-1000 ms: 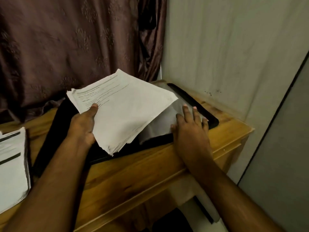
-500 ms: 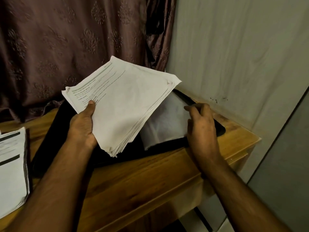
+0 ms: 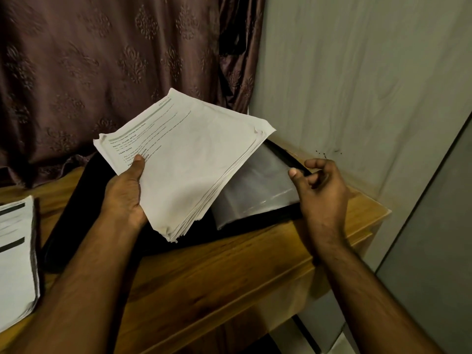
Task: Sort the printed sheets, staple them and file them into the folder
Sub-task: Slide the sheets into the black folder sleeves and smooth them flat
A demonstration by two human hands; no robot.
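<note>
Left hand (image 3: 125, 192) grips sheets (image 3: 184, 159) reading "TASK GOAL" above the wooden desk's (image 3: 204, 277) black folder (image 3: 76, 200); right hand (image 3: 321, 190) hangs loosely curled, holding nothing

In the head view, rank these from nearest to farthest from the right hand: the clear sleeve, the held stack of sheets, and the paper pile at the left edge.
From the right hand:
1. Clear sleeve, just left of the hand, in the open folder.
2. Held stack, farther left, gripped by the left hand.
3. Paper pile, at the table's far left edge.
</note>
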